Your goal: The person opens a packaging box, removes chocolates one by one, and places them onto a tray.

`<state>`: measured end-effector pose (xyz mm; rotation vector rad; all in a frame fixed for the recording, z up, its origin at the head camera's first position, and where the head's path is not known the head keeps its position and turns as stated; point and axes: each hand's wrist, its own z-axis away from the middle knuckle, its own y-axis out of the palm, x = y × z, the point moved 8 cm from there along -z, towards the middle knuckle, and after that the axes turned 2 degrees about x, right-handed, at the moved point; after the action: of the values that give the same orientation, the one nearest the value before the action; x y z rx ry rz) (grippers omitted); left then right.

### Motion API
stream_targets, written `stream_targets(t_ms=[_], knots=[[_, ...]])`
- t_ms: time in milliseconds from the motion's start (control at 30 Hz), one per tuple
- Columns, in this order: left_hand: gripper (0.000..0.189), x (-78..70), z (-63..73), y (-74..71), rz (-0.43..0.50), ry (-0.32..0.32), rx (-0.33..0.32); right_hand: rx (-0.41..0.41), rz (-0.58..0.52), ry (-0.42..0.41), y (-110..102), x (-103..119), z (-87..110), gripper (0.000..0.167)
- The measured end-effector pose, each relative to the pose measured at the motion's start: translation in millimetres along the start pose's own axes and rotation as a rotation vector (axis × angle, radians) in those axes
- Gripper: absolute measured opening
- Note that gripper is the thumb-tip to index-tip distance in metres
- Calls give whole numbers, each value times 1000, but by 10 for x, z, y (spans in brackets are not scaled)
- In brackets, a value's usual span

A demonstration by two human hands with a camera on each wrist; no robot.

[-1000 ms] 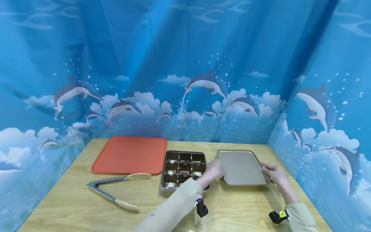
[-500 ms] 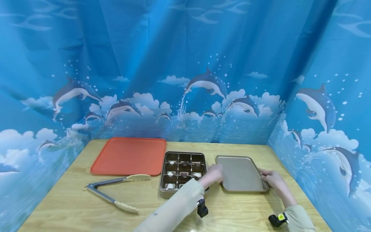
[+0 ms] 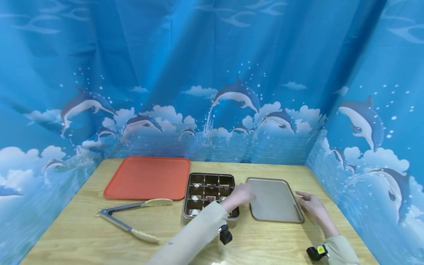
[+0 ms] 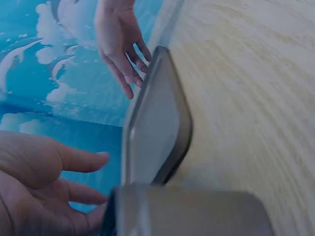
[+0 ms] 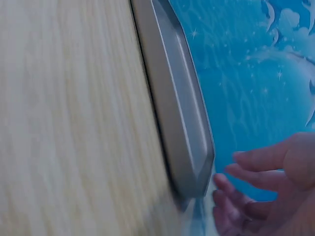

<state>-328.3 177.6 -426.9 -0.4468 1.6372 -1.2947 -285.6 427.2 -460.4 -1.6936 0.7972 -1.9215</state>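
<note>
A shallow grey-bronze metal lid (image 3: 275,201) lies flat on the table at the right, its raised rim showing in both wrist views. My left hand (image 3: 242,194) hovers between this lid and the divided tin box (image 3: 204,191); in the left wrist view its fingers are parted and hold nothing. Beyond the lid's opposite edge, my right hand (image 5: 275,184) has its fingers loosely bent and apart from the rim. The box has a brown insert with several compartments, some with small white pieces in them. My left forearm hides the box's near right corner.
An orange-red tray (image 3: 149,178) lies at the back left. In front of it, metal tongs (image 3: 116,219) with cream tips rest spread apart. A blue dolphin-print curtain (image 3: 198,92) rises behind the table and along its right side.
The lid has come down toward the near side and now lies on the table. Both hands have let go of it, the left shifting slightly toward the box.
</note>
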Motion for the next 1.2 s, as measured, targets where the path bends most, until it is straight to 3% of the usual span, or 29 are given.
stream_targets(t_ms=[100,200,333,533,733,1000,1200], knots=[[20,81,43,-145,126,44,-42,-73,78,-60,-15,199,40,44],[31,165,96,-260,333,116,-80,-158,93,-119,2,441,89,42],[31,303,215,-402,556,205,-115,-236,9,-234,116,769,124,39],[34,544,450,-614,697,282,-153,-244,-154,-428,402,1207,206,31],[36,823,677,-809,605,295,-229,-209,-203,-601,694,1533,295,29],[36,1244,940,-1022,607,260,-312,-115,-28,-698,1104,1718,384,39],[39,1631,1216,-1158,507,177,-346,-63,101,-730,1317,1785,409,49]])
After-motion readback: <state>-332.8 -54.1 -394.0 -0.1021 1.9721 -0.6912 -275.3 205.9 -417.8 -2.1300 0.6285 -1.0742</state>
